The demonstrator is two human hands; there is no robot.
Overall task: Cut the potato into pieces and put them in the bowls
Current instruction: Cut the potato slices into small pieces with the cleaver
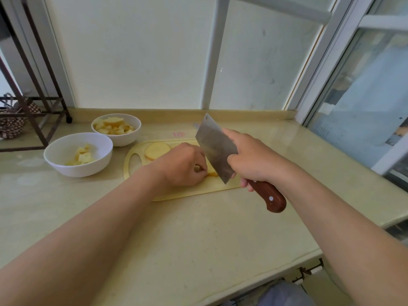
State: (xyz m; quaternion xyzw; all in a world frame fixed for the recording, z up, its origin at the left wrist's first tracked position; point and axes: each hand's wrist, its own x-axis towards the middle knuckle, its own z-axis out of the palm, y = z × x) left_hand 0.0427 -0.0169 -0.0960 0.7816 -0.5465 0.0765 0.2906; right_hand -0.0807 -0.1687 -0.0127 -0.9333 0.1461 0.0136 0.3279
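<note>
The cleaver (215,149) is held in the right hand (254,160), whose grip is closed round the reddish wooden handle (270,196). The broad steel blade is tilted, and its lower corner is brought down over the pale yellow cutting board (198,191), just beside the left hand (183,166). A potato piece (212,172) is pinched under the curled fingertips of the left hand, so that this grip is closed on it. The piece is laid on the board, close against the blade's edge; whether the edge is already in it cannot be told.

A round potato slice (157,150) is laid flat on the far part of the board, beyond the left hand and near the oval hole in the board's end.

Two white bowls are set on the beige tabletop (176,239), to the left of the board. A few potato cubes are held in the nearer bowl (66,171). More cut pieces are held in the farther bowl (125,140), which is placed just beside the board's far left corner. The two bowls are set close together.

At the far left a dark metal rack (33,107) is seen on the tabletop, with a woven basket (11,127) behind its bars. The tabletop is backed by frosted window panes (136,51).
</note>
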